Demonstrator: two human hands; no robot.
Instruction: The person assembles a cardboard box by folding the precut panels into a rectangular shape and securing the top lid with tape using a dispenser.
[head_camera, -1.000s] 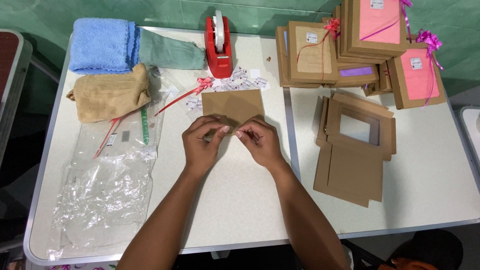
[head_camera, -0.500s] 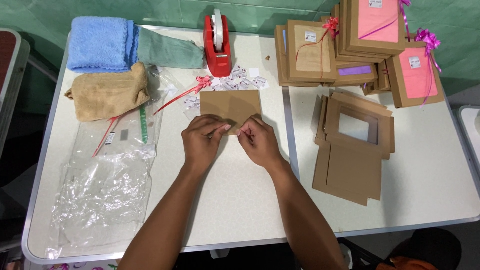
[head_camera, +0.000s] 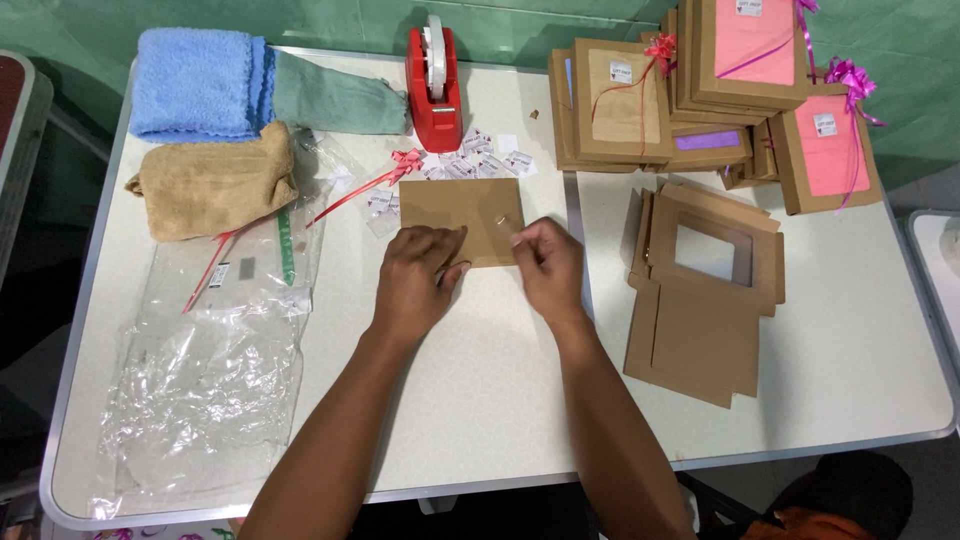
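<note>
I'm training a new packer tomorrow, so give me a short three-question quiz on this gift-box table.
1. True or false: both hands touch the flat brown card at the table's middle.
2. What stands just beyond the card? A) red tape dispenser B) scissors C) glue bottle
3. Which hand is nearer the unfolded window boxes?

Key
1. True: the left hand presses on its near edge, and the right hand pinches at its right edge.
2. A, the red tape dispenser.
3. The right hand.
</note>
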